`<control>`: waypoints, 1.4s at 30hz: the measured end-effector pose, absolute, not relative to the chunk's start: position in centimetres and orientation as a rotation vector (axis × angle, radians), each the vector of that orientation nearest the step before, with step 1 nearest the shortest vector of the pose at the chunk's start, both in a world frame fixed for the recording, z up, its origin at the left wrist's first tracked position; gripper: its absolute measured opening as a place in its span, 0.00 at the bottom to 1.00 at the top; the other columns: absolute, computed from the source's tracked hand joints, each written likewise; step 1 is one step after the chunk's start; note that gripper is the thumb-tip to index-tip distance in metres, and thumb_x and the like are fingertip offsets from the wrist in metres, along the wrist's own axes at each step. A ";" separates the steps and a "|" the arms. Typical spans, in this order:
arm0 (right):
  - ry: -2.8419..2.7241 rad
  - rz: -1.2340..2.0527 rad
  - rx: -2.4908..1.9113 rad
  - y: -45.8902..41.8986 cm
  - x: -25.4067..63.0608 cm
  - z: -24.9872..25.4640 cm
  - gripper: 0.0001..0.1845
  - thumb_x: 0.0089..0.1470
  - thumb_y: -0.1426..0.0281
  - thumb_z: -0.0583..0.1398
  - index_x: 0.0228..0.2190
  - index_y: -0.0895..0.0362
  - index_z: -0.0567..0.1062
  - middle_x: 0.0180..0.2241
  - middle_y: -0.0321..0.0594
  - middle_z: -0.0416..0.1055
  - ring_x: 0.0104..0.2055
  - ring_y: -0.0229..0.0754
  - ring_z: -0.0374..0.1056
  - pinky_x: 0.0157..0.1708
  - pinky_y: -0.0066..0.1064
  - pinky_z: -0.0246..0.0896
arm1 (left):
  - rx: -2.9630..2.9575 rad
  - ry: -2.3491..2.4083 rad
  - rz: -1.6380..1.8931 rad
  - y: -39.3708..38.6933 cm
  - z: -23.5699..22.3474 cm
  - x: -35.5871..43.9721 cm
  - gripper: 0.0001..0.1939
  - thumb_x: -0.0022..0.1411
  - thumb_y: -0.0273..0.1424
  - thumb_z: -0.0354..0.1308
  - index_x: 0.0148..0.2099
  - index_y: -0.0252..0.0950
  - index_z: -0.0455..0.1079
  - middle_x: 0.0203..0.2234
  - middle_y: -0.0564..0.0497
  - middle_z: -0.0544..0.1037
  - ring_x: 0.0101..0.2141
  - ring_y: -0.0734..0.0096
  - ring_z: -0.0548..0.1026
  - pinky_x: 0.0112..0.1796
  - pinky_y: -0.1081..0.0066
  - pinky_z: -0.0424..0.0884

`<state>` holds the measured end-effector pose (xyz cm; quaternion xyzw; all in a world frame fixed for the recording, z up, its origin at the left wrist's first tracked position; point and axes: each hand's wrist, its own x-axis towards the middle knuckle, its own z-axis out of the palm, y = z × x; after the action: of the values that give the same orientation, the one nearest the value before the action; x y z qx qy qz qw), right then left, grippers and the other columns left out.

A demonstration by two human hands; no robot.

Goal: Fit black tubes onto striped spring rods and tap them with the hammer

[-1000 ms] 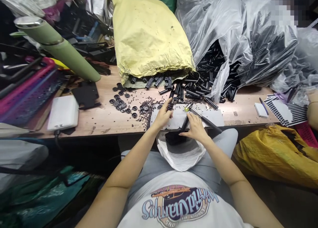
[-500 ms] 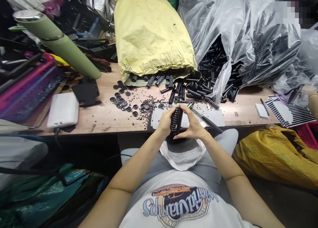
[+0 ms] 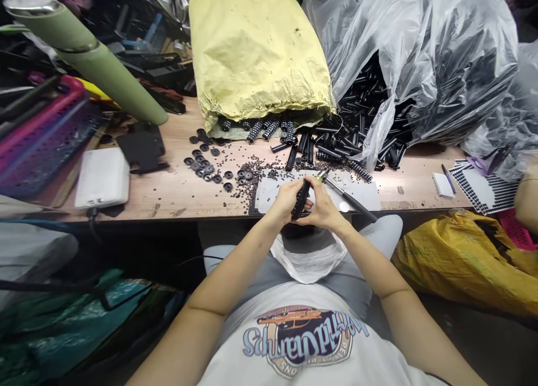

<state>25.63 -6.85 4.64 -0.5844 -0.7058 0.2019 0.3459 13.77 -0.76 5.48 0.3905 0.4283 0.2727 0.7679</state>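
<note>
My left hand and my right hand are closed together around a slim black plastic piece, held tilted above the near edge of a white board. A dotted black roller was in the left hand earlier; now the fingers mostly cover it, and how the two parts meet is hidden. Just beyond the right fingers lies a tool like a hammer, with a metal shaft, a black grip and a yellow-green bit near its head. Beneath the hands a white sack gapes open on my lap.
Small black rings and black discs are scattered left of the board. A yellow sack spills dotted rollers; a clear plastic bag spills black tubes. A green flask and white box stand left. Another person's arm shows right.
My left hand came back from the board with a dotted roller and brought it to the black piece at my right hand. Both hands then closed around them and rose slightly.
</note>
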 end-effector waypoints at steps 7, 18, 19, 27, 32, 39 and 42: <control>-1.754 0.292 -1.807 -5.8 25.7 1.5 0.42 0.45 0.71 0.63 0.59 0.65 0.54 0.58 0.59 0.59 0.62 0.55 0.54 0.62 0.48 0.51 | 2.150 1.032 0.770 -0.5 1.0 14.0 0.24 0.61 0.27 0.54 0.59 0.31 0.66 0.42 0.40 0.72 0.45 0.59 0.70 0.48 0.59 0.69; -1.499 0.303 -2.420 -11.5 32.9 4.5 0.16 0.65 0.60 0.46 0.36 0.56 0.67 0.29 0.42 0.70 0.33 0.45 0.67 0.33 0.31 0.56 | 2.851 0.818 0.484 0.4 0.4 12.3 0.21 0.66 0.23 0.44 0.58 0.35 0.67 0.44 0.40 0.76 0.44 0.58 0.72 0.45 0.55 0.64; -1.475 0.321 -2.365 -11.9 32.4 4.7 0.18 0.66 0.60 0.43 0.36 0.55 0.67 0.27 0.40 0.69 0.30 0.43 0.66 0.31 0.30 0.54 | 2.850 0.828 0.493 0.3 0.4 12.3 0.21 0.66 0.23 0.43 0.58 0.36 0.67 0.44 0.40 0.76 0.44 0.58 0.72 0.46 0.54 0.63; -1.575 0.413 -2.405 -12.7 28.6 6.5 0.18 0.66 0.62 0.44 0.32 0.56 0.66 0.21 0.36 0.65 0.22 0.40 0.63 0.25 0.28 0.45 | 2.851 0.934 0.428 -2.0 0.1 13.8 0.24 0.68 0.30 0.44 0.64 0.29 0.60 0.56 0.36 0.69 0.58 0.54 0.64 0.59 0.52 0.52; -1.737 0.425 -2.184 -11.7 25.1 7.7 0.22 0.67 0.59 0.40 0.38 0.56 0.68 0.26 0.39 0.71 0.24 0.39 0.65 0.26 0.27 0.49 | 2.840 0.913 0.362 -3.5 -0.6 14.8 0.33 0.66 0.38 0.45 0.66 0.19 0.52 0.64 0.31 0.55 0.65 0.49 0.50 0.63 0.51 0.46; -1.836 0.411 -2.466 -10.4 26.4 6.6 0.20 0.68 0.60 0.41 0.37 0.55 0.69 0.29 0.40 0.75 0.29 0.41 0.69 0.27 0.28 0.44 | 2.680 1.051 0.309 -1.9 1.4 14.4 0.20 0.66 0.24 0.44 0.57 0.27 0.66 0.46 0.37 0.75 0.49 0.56 0.72 0.48 0.60 0.69; -1.654 0.268 -2.612 -10.1 30.3 6.0 0.20 0.67 0.59 0.43 0.37 0.56 0.69 0.30 0.41 0.75 0.29 0.40 0.68 0.27 0.29 0.43 | 2.629 0.944 0.302 -2.3 2.9 14.4 0.16 0.67 0.27 0.46 0.51 0.32 0.71 0.39 0.41 0.76 0.42 0.60 0.73 0.41 0.64 0.72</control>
<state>30.33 -10.14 6.04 -0.8416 -0.5328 0.0865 0.0192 14.43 -2.27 2.88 0.9228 0.3314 0.1059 0.1653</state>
